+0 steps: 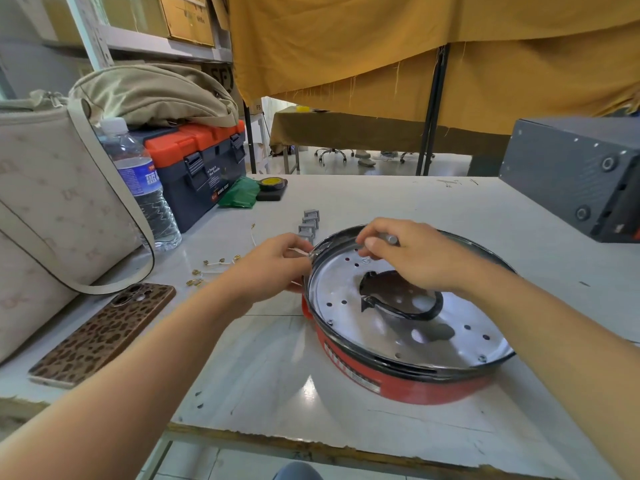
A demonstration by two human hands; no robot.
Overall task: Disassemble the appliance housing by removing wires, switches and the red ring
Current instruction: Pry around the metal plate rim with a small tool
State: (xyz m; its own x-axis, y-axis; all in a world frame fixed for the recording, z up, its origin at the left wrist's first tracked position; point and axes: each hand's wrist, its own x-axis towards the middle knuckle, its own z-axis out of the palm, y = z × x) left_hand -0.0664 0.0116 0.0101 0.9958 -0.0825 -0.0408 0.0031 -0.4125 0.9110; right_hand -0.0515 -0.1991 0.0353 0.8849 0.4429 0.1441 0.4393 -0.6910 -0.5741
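Lower frame: white table (311,403), near edge chipped. A phone (104,332) in a leopard-print case lies face down at lower left, beside a cream handbag (45,209).

Centre right: the round housing (408,327) sits on the table, open side up. The red ring (398,379) wraps its outer wall below a black rim. Inside, a perforated metal plate (349,289) with a black curved part (401,299) lying on it.

Both hands meet at the housing's far-left rim. Left hand (273,265) is outside the rim, fingers curled, pinching a thin pale wire (299,252) right at the rim edge. Right hand (408,254) reaches over the plate from the right, fingers curled round a small grey metal tool (389,239); its tip is hidden by the fingers. The pinched wire lies between the two hands, touching the rim.

Left of the hands: loose short wires with brass terminals (211,268) on the table. Just beyond the left hand, a row of small grey switches (309,223).

Further back, left: water bottle (142,181), dark toolbox (204,168) with orange lid, green bag (240,194), roll of tape (273,183). Far right: dark grey box (575,178). Top of frame: mustard-yellow cloth (415,39) hangs.
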